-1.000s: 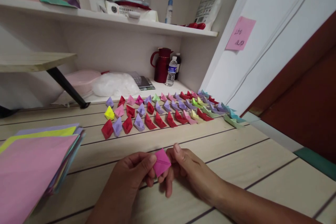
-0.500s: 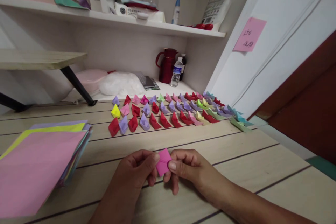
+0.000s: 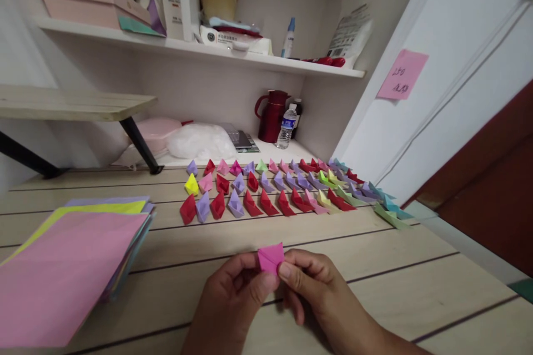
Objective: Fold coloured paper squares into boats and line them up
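A small folded piece of bright pink paper (image 3: 270, 257) is pinched between my two hands above the table. My left hand (image 3: 239, 297) grips its lower left part, thumb in front and fingers behind. My right hand (image 3: 318, 283) holds the lower right corner between thumb and forefinger. A crease runs across the paper's front; its back is hidden. Beyond the hands stand several rows of folded paper boats (image 3: 268, 203) in red, purple, pink, yellow, green and blue.
A stack of coloured paper sheets (image 3: 70, 266) lies at the left. Behind the boats are a dark red jug (image 3: 272, 116), a water bottle (image 3: 286, 128) and a white plastic bag (image 3: 202, 141). A raised wooden stand (image 3: 79, 104) is at the back left, beneath a loaded shelf (image 3: 166, 44).
The pink paper has been turned in my hands, and my left thumb has shifted to its bottom edge. The view has tilted up a little, so everything sits lower and further right.
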### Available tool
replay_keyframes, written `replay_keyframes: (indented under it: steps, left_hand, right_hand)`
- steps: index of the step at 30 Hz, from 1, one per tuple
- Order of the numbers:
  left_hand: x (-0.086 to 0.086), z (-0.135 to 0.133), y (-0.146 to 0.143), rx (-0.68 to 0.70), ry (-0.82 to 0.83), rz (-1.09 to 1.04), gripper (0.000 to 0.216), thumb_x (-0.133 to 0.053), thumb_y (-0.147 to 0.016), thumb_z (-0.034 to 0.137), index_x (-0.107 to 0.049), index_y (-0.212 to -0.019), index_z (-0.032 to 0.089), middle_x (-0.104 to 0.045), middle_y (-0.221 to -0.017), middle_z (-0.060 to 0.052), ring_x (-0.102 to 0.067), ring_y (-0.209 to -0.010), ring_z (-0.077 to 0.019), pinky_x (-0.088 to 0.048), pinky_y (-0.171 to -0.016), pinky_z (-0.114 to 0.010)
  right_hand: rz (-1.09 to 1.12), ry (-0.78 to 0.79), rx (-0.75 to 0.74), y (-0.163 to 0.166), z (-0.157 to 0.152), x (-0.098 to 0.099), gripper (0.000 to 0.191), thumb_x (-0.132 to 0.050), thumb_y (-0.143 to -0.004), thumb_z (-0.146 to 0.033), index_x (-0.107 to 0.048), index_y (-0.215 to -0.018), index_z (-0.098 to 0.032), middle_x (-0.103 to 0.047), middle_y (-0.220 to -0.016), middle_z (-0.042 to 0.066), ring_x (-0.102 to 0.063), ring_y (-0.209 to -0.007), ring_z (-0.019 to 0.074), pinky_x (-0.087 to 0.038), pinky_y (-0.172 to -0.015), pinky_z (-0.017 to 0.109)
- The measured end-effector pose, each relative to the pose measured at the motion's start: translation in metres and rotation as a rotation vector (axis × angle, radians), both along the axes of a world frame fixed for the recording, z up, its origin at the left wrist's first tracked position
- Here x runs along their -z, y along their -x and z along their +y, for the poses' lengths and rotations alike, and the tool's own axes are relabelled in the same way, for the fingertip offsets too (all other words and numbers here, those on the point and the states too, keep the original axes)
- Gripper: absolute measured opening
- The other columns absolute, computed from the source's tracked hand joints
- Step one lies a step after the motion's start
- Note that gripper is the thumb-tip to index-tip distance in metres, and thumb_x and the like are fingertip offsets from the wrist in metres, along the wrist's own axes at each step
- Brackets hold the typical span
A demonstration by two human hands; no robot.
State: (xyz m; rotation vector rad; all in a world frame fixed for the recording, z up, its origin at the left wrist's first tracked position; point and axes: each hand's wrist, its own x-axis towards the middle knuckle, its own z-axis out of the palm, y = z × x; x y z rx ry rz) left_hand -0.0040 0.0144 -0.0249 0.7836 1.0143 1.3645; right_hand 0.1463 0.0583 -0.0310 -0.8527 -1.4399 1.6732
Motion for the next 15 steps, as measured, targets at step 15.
replay_keyframes:
  steps: [15]
  left_hand:
    - [-0.0025,-0.0039,-0.0045,-0.087,0.051,0.064,0.018,-0.077,-0.066,0.037,-0.071,-0.066,0.02,-0.066,-0.06,0.003,-0.058,-0.063,-0.012,-0.045,-0.066,-0.021]
  right_hand:
    - [0.078,0.184,-0.136,-0.0031,0.0021,-0.0087,0.034,-0.068,-0.086,-0.041,-0.072,-0.069,-0.012,-0.069,-0.062,0.003,-0.044,-0.033,0.0022,-0.041,-0.049,0.02]
